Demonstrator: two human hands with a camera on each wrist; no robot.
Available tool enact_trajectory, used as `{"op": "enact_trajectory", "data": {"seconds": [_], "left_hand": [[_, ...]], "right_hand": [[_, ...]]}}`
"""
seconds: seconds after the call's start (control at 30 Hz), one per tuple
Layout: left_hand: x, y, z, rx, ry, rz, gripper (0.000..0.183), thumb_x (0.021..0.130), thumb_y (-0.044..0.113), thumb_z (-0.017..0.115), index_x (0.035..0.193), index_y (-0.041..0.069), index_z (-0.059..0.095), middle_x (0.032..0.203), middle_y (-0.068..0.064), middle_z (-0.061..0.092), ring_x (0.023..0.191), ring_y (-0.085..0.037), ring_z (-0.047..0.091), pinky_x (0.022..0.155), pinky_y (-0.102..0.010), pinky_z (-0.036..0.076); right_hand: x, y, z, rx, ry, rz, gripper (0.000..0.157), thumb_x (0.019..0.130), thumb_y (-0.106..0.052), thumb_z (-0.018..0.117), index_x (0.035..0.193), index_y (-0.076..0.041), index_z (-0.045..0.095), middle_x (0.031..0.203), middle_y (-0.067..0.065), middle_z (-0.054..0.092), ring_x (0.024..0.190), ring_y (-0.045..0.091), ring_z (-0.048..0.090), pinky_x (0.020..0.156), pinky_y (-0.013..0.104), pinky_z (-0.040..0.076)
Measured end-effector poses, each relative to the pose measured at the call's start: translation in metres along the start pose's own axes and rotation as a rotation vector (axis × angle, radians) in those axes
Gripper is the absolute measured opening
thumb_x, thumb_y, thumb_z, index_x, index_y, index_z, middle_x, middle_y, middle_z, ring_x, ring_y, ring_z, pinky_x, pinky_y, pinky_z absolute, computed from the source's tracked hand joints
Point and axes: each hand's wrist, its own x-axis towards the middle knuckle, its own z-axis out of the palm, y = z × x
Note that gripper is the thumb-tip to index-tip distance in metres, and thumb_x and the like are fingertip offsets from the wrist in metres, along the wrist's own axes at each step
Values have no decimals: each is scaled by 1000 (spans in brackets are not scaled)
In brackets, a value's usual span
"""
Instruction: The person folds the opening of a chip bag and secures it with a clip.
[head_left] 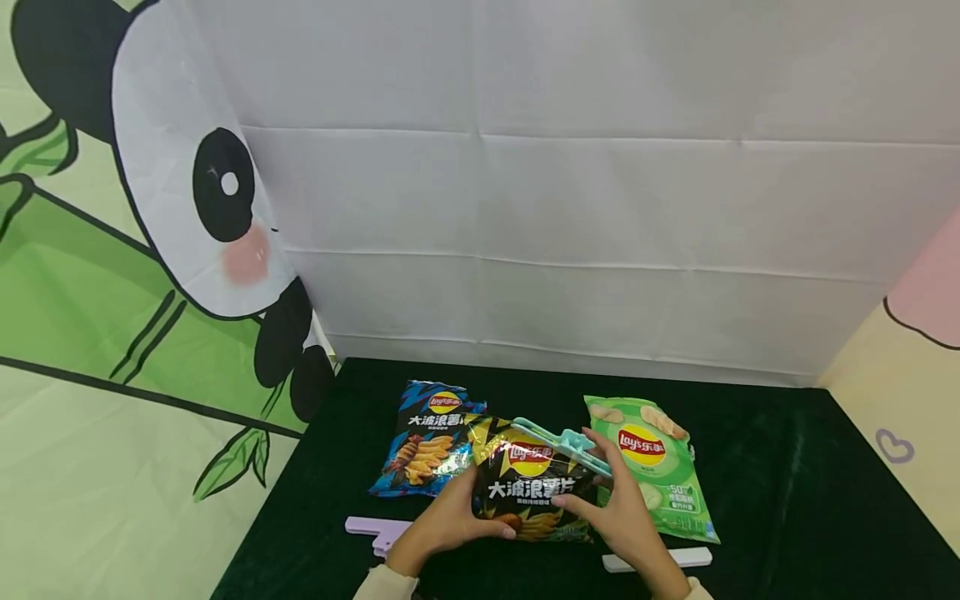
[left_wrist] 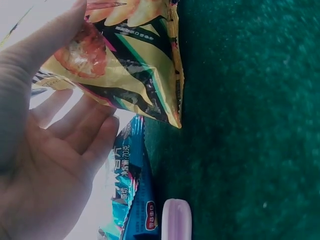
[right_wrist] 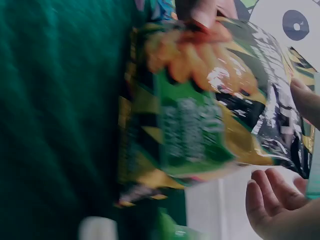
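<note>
A black and yellow bag of potato chips is held between both hands over the dark green cloth. My left hand grips its left side, thumb on the front; in the left wrist view several fingers reach behind the bag. A teal bag clip with a star-shaped decoration lies slanted along the bag's top edge. My right hand holds the upper right side, thumb on the front and fingertips at the clip's right end. In the right wrist view the bag's lower front shows blurred.
Behind on the left lies a blue chip bag; a green chip bag lies on the right. A purple clip is beside my left forearm, a white clip by my right. A white curtain hangs behind the table.
</note>
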Motion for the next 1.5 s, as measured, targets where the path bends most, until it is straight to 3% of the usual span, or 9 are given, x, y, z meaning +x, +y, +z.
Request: {"op": "enact_trajectory", "data": {"seconds": [0.13, 0.23, 0.4, 0.53, 0.67, 0.8, 1.07, 1.27, 1.5], "left_hand": [[0, 0, 1, 10, 5, -2, 95, 77, 38, 87, 153, 14, 35, 151, -12, 49, 138, -35, 50, 115, -59, 40], [0, -1, 1, 14, 4, 0, 95, 77, 38, 87, 153, 14, 35, 151, -12, 49, 139, -35, 50, 115, -59, 39], [-1, -2, 1, 13, 1, -9, 97, 76, 35, 88, 153, 15, 33, 151, -12, 49, 139, -36, 49, 115, -60, 39], [-1, -3, 2, 0, -7, -4, 96, 78, 32, 87, 154, 16, 31, 151, -12, 48, 139, -37, 49, 114, -60, 40], [0, -4, 2, -5, -7, 1, 95, 79, 32, 85, 155, 18, 30, 151, -12, 49, 137, -37, 51, 112, -59, 43], [3, -1, 1, -17, 8, 13, 94, 82, 34, 83, 157, 19, 27, 151, -13, 49, 136, -36, 53, 112, -57, 44], [14, 11, 0, -20, 108, 8, 86, 88, 45, 76, 155, 16, 31, 144, -14, 55, 129, -32, 57, 109, -53, 47], [28, 14, -1, -18, 152, -29, 87, 92, 50, 70, 157, 11, 28, 144, -17, 54, 129, -32, 56, 109, -54, 46], [43, 15, -3, -5, 143, -18, 82, 96, 47, 65, 157, 8, 25, 144, -21, 53, 126, -35, 59, 106, -53, 50]], "right_hand": [[-6, 10, 7, 57, -7, 82, 102, 77, -30, 88, 156, -33, 22, 154, 17, 40, 129, 34, 54, 99, 42, 50], [-10, 16, 12, 74, -20, 157, 97, 77, -28, 88, 154, -24, 29, 149, 17, 47, 127, 32, 57, 97, 37, 51], [-14, 27, 19, 48, -100, 239, 92, 77, -29, 88, 150, -7, 35, 141, 18, 58, 126, 31, 59, 105, 47, 50], [-14, 34, 23, -15, -154, 234, 94, 75, -27, 87, 151, -4, 36, 144, 22, 54, 131, 42, 54, 111, 62, 41], [-13, 36, 24, -67, -165, 252, 91, 76, -29, 86, 149, -2, 39, 141, 24, 56, 129, 46, 54, 108, 65, 41], [-10, 34, 21, -11, -153, 269, 86, 78, -29, 85, 147, -3, 41, 138, 21, 58, 126, 41, 58, 106, 60, 46], [2, 24, 19, 124, -79, 208, 79, 86, -24, 80, 149, -9, 36, 144, 22, 57, 125, 36, 62, 99, 47, 56], [13, 20, 18, 125, -35, 164, 73, 91, -20, 75, 151, -7, 36, 147, 23, 54, 130, 38, 59, 103, 48, 54], [27, 21, 22, 125, -11, 191, 67, 96, -15, 68, 153, -8, 33, 151, 23, 48, 134, 39, 55, 103, 46, 54]]}}
